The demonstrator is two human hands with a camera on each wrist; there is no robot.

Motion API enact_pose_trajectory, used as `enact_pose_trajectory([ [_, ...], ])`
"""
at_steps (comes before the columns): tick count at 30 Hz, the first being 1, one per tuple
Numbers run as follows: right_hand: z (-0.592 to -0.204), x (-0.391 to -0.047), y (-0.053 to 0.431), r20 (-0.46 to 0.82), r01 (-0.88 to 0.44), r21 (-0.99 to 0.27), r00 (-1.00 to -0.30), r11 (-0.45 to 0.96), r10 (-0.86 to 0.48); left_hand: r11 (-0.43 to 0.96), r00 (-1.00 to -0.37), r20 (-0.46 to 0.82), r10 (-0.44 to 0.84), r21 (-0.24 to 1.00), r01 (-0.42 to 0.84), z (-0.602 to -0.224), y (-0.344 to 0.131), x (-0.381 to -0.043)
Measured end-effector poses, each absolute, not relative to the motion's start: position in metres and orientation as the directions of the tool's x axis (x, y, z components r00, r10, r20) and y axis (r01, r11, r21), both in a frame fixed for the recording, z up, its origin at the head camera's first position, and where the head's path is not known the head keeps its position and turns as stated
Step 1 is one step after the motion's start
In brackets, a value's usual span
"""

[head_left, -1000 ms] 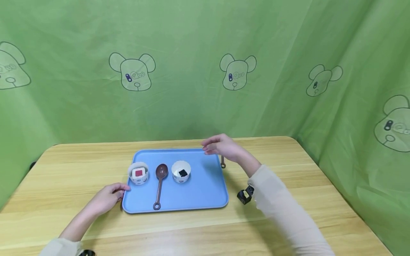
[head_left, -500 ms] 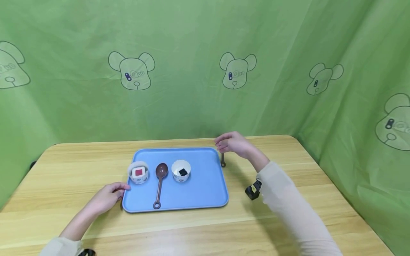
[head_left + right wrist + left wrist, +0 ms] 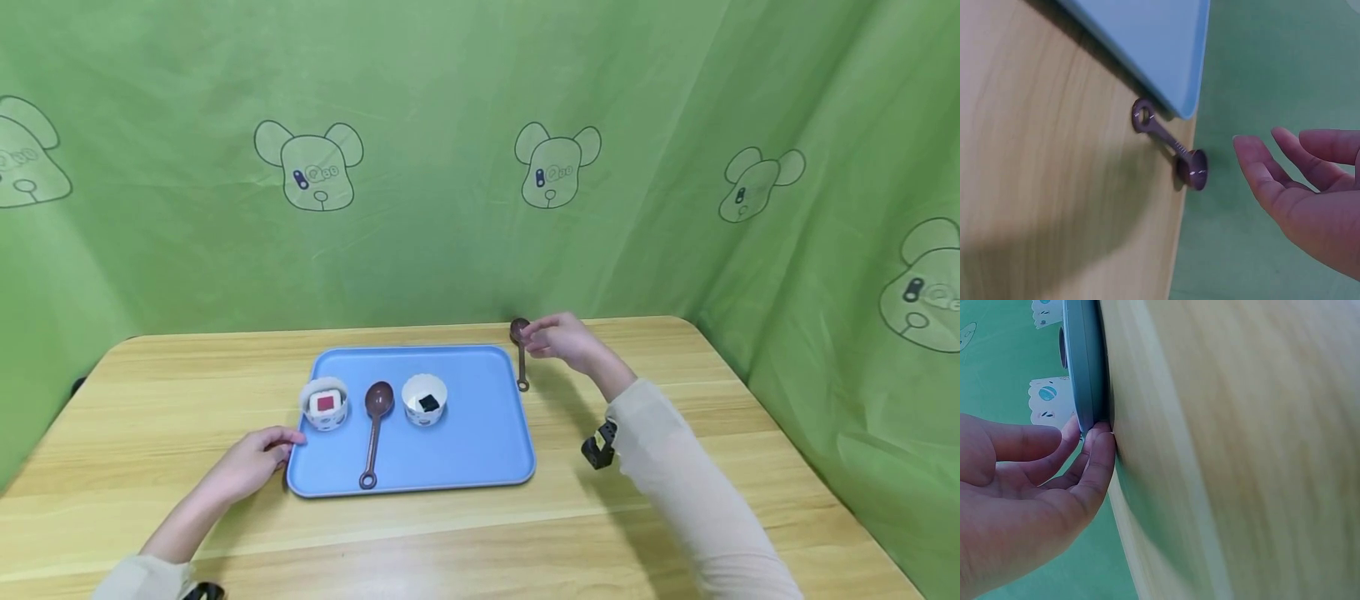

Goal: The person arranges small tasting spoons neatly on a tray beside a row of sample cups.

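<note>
My left hand (image 3: 251,461) touches the left edge of the blue tray (image 3: 480,458). In the left wrist view its fingertips rest at the tray's rim, close to the table, and the thumb stays apart from it. My right hand (image 3: 573,343) is raised beside a brown spoon (image 3: 522,360) that lies on the table past the tray's right side. The right wrist view shows that hand's fingers loosely bent, holding nothing and apart from the spoon (image 3: 1172,145). On the tray are a second brown spoon (image 3: 373,437) and two white paper cups, the left cup (image 3: 326,422) and the right cup (image 3: 424,417).
A white block with a red top (image 3: 325,403) sits in the left cup, and a small black piece (image 3: 428,403) lies in the right one. The wooden table (image 3: 420,550) extends around the tray. A green curtain (image 3: 442,250) hangs behind the table's back edge.
My right hand has moved right, from above the tray's far right corner to beside the outer spoon, whose bowl now shows. The left hand and the tray have stayed put.
</note>
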State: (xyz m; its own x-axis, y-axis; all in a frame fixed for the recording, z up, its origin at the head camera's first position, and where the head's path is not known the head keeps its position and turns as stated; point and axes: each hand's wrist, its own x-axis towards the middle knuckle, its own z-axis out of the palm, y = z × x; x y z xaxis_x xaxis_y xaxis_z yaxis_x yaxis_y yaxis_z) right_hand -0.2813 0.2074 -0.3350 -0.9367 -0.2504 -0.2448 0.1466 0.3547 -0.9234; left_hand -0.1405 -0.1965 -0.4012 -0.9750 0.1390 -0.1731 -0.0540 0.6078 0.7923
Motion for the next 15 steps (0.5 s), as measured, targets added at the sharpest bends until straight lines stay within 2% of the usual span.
enact_pose_trajectory([
  [15, -0.357, -0.287, 0.22, -0.265, 0.173, -0.921, -0.935, 0.35, -0.234, 0.609, -0.975, -0.174, 0.139, 0.791, -0.055, -0.402, -0.198, -0.143],
])
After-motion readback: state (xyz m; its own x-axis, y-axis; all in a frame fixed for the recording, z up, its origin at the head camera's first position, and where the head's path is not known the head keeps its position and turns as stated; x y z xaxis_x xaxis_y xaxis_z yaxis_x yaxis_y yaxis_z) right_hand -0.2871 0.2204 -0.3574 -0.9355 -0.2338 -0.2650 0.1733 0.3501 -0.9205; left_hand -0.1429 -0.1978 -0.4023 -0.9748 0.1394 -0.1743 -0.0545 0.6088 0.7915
